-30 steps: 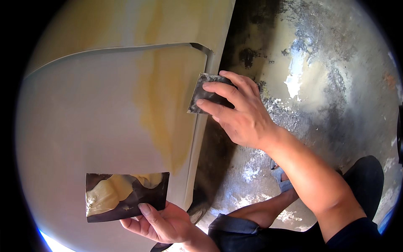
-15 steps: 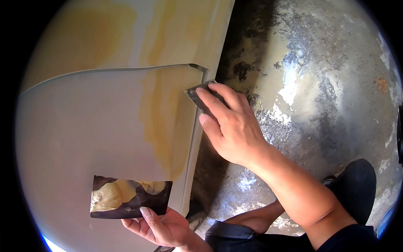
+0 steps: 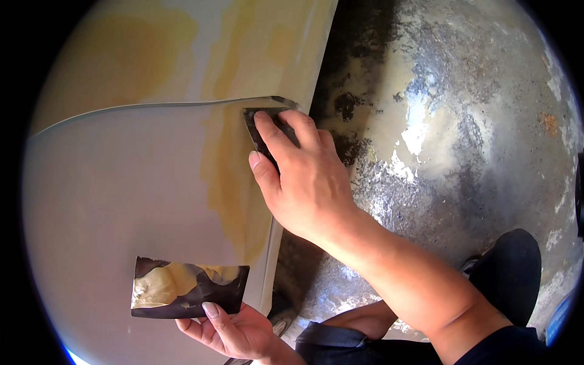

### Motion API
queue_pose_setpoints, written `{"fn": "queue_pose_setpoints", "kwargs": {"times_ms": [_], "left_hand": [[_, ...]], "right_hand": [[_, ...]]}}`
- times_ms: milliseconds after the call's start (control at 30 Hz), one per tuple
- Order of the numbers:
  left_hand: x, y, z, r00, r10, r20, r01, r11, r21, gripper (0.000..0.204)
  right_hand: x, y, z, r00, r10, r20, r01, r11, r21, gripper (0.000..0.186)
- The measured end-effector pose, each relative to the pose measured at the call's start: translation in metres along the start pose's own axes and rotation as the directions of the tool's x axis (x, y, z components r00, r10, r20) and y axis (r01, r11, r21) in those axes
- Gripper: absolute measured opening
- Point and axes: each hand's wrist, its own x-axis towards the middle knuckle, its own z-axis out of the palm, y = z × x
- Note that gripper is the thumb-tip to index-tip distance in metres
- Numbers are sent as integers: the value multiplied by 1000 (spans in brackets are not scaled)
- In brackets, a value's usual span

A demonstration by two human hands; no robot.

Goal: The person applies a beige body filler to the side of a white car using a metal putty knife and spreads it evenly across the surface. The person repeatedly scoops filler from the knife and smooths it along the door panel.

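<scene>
A right hand (image 3: pixel 307 176) works a dark flexible spreader (image 3: pixel 257 135) against a pale, vehicle-like body panel (image 3: pixel 134 194), at the far right corner of its near section, just short of the curved seam (image 3: pixel 121 110). Its grip is closed on the tool: fingertips lie on the back and the thumb sits by the near left edge, a hold that probably spreads pressure across the blade. Beside the spreader, a yellowish filler streak (image 3: pixel 228 188) runs down toward the near end of the panel.

Near and to the left, the left hand (image 3: pixel 240 331) holds a dark rectangular palette (image 3: pixel 210 298), its grip closed on the near edge, thumb on top and fingers below. That edge hold leaves most of the face free, likely so the beige putty (image 3: pixel 155 287), heaped mainly at the left, stays within reach and unsmeared. Whether the palette touches the panel cannot be told. To the right lies a stained, worn floor (image 3: pixel 474 182).
</scene>
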Motion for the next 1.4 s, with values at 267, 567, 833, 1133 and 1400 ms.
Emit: {"fn": "queue_pose_setpoints", "kwargs": {"times_ms": [267,567,833,1133,1400], "left_hand": [[0,1,0,1000,-15,24,16,1000,-21,44],[2,-1,1,999,1,43,0,1000,-20,46],[1,-1,1,1000,-20,-6,20,1000,-11,43],[0,9,4,993,-118,0,118,988,-100,48],[1,19,8,940,-333,71,341,918,-201,55]], "right_hand": [[4,1,-1,1000,-13,-28,14,1000,20,43],[4,5,-7,999,-33,-12,34,999,36,42],[-12,3,3,995,-89,53,90,996,-5,44],[-44,11,13,977,-179,117,182,983,-16,45],[-55,21,-45,867,-395,305,-68,513,856,40]]}}
